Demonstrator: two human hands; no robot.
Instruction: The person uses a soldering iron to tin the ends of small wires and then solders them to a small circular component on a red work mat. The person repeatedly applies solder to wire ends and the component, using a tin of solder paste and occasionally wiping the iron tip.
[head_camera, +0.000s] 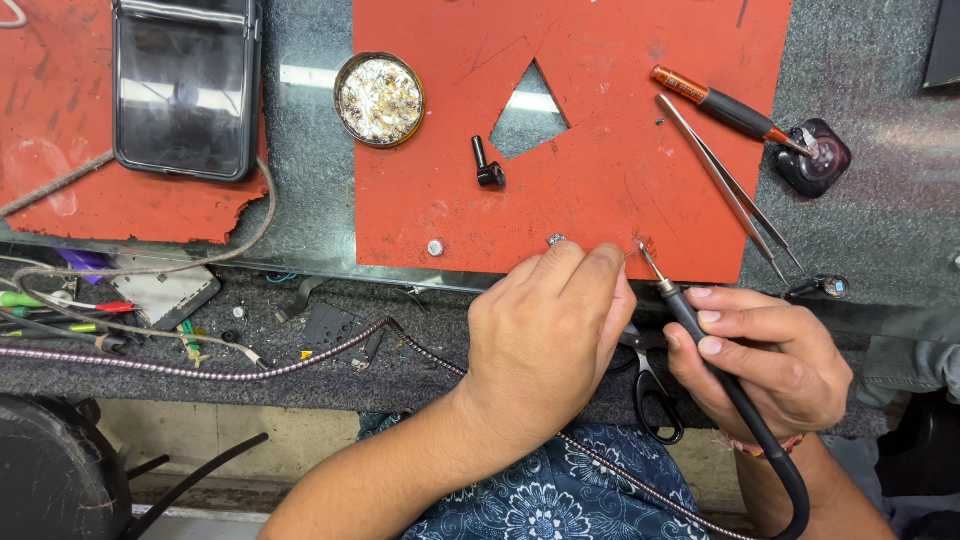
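While the right hand (765, 365) wraps thumb and fingers around a black-handled soldering iron (700, 335), pen-fashion, the iron's tip rests at the near edge of the large red mat (600, 190), touching a tiny part too small to identify.

Left hand (545, 335): knuckles up, fingers curled together and pressed down at the mat's near edge, just left of the iron tip; whether it pinches anything beneath the fingertips cannot be told. A small silver piece (556, 240) lies just beyond its knuckles.

On the mat: black L-shaped piece (487, 165), round silver button (435, 247), tweezers (725, 185), orange-and-black screwdriver (720, 105). The middle of the mat lies bare.

Off the mat: round tin (379, 99) at its left edge; dark phone (186, 88) on a torn red mat at far left; small dark bottle (815, 158) to the right; scissors (650, 385) between the hands, on the lower ledge; braided cable (200, 368) running along that ledge under the left wrist.
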